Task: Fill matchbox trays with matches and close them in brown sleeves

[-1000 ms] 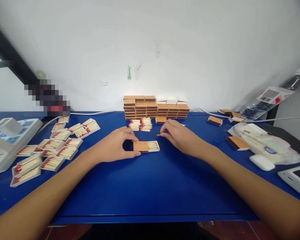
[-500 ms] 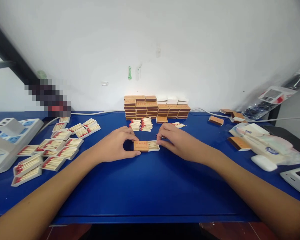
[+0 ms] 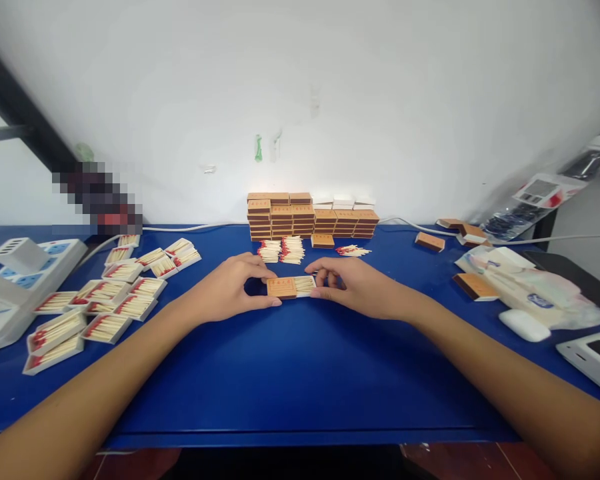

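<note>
A matchbox (image 3: 282, 287) lies in the middle of the blue table, its white inner tray (image 3: 305, 286) half out to the right with matches in it. My left hand (image 3: 235, 283) is closed on the left end of the sleeve, thumb in front and fingers behind. At the tray's right end, my right hand (image 3: 350, 283) pinches it between thumb and forefinger, the other fingers curled. Just beyond are two bundles of loose matches (image 3: 292, 250), a smaller match pile (image 3: 353, 251) and a single closed matchbox (image 3: 323, 241).
Stacked matchboxes (image 3: 293, 217) stand against the wall. Several open trays of matches (image 3: 107, 291) lie at left beside a power strip (image 3: 55, 267). On the right are loose matchboxes (image 3: 430, 241), a tissue pack (image 3: 540, 287), a white case (image 3: 524, 325) and a bottle (image 3: 525, 207).
My right thumb and forefinger have closed on the tray's right end, where before the fingers were raised at its corner. My left hand keeps its hold on the sleeve.
</note>
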Demonstrator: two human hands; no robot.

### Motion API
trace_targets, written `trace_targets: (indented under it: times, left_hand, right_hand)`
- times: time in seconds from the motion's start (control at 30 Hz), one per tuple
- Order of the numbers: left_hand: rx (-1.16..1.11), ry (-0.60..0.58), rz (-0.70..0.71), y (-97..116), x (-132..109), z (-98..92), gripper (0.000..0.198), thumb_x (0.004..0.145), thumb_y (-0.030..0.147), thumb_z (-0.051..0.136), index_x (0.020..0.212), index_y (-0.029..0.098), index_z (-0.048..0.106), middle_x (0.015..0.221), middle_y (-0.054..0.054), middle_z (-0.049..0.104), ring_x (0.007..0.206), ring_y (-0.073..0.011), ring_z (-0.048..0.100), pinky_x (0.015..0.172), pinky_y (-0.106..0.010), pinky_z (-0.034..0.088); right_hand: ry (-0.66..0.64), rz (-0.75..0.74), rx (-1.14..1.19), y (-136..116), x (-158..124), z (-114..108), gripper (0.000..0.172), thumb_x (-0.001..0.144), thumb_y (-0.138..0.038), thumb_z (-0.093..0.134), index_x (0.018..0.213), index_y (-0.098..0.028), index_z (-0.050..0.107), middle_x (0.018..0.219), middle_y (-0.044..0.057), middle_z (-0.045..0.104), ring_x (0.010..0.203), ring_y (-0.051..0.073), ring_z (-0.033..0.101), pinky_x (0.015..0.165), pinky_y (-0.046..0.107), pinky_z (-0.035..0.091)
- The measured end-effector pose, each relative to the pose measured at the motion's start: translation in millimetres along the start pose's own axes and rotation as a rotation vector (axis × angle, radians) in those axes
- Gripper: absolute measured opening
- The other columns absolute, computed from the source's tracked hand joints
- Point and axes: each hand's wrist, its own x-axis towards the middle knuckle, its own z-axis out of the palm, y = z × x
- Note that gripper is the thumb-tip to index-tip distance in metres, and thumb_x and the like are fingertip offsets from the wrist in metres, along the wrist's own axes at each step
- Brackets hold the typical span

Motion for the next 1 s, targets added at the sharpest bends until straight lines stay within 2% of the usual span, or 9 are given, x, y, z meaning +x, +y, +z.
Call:
trace_targets:
  times: [0.1,0.2,0.37,0.47,0.6,0.7,0.83,0.9,1.0]
  left_hand:
    - [-0.004,0.042,-0.004,-2,1,0.1,0.043,0.09,0.056,0.076,0.118,0.022,0.078,0.109,-0.008,0.075,0.102,-0.0259,0.067,0.088,-0.038,0.051]
    - [-0.04,0.093,0.008,-4,0,-1.0,0.043,0.09,0.056,0.076,0.122,0.026,0.077,0.111,-0.007,0.075,0.1,-0.0248,0.067,0.087,-0.036,0.051]
    - [-0.091,0.103,0.002,-2,-1,1.2,0.043,0.093,0.053,0.075,0.128,0.028,0.074,0.098,-0.003,0.076,0.088,-0.0212,0.068,0.08,-0.032,0.05]
    - [-0.099,0.104,-0.037,3,-1,3.4,0.041,0.094,0.054,0.072,0.124,0.026,0.075,0.096,-0.004,0.076,0.087,-0.0212,0.069,0.079,-0.032,0.049]
    - [-0.089,0.124,-0.02,8,-2,5.0,0.045,0.095,0.055,0.072,0.129,0.026,0.073,0.097,-0.004,0.075,0.088,-0.0214,0.068,0.078,-0.032,0.049]
    - [-0.043,0.117,-0.004,10,-3,6.0,0.045,0.095,0.054,0.071,0.131,0.026,0.073,0.099,-0.005,0.074,0.088,-0.0217,0.068,0.077,-0.033,0.05]
    - [0.022,0.112,-0.01,9,-4,5.3,0.04,0.096,0.052,0.07,0.126,0.025,0.075,0.098,-0.006,0.073,0.088,-0.0225,0.067,0.078,-0.034,0.051]
    - [0.047,0.121,0.0,6,-3,2.9,0.04,0.097,0.053,0.068,0.126,0.026,0.075,0.101,-0.006,0.074,0.094,-0.0242,0.066,0.082,-0.036,0.051]
    - [0.072,0.205,-0.022,-1,2,-5.0,0.043,0.097,0.056,0.067,0.128,0.026,0.074,0.108,-0.008,0.073,0.102,-0.0263,0.064,0.09,-0.039,0.051]
  right_hand:
    - [0.072,-0.002,0.093,1,2,8,0.04,0.098,-0.041,0.065,0.131,-0.019,0.064,0.098,0.004,0.072,0.082,0.018,0.065,0.076,0.034,0.053]
    - [0.133,-0.048,0.089,-1,2,12,0.035,0.101,-0.037,0.06,0.131,-0.021,0.063,0.099,0.004,0.071,0.087,0.019,0.066,0.078,0.035,0.054]
    - [0.093,-0.149,0.094,-14,-2,10,0.036,0.106,-0.035,0.051,0.14,-0.025,0.055,0.106,0.006,0.07,0.087,0.019,0.065,0.077,0.035,0.055]
    - [0.075,-0.183,0.104,-19,-6,10,0.039,0.109,-0.035,0.045,0.147,-0.026,0.047,0.11,0.007,0.068,0.09,0.02,0.064,0.081,0.037,0.056]
    - [0.059,-0.213,0.085,-20,-9,13,0.046,0.111,-0.034,0.04,0.156,-0.027,0.035,0.111,0.007,0.065,0.092,0.02,0.063,0.086,0.039,0.055]
    - [0.083,-0.206,0.044,-17,-8,14,0.044,0.111,-0.033,0.041,0.154,-0.026,0.037,0.111,0.007,0.066,0.091,0.02,0.065,0.084,0.037,0.055]
    - [0.203,-0.18,-0.104,-6,-3,10,0.043,0.108,-0.032,0.047,0.15,-0.025,0.044,0.11,0.008,0.071,0.088,0.021,0.067,0.079,0.037,0.053]
    - [0.25,-0.172,-0.219,1,0,6,0.034,0.106,-0.029,0.049,0.139,-0.024,0.055,0.111,0.009,0.073,0.089,0.023,0.068,0.078,0.038,0.052]
    - [0.263,-0.166,-0.335,6,3,2,0.023,0.104,-0.026,0.05,0.12,-0.022,0.067,0.109,0.01,0.074,0.091,0.023,0.068,0.08,0.037,0.051]
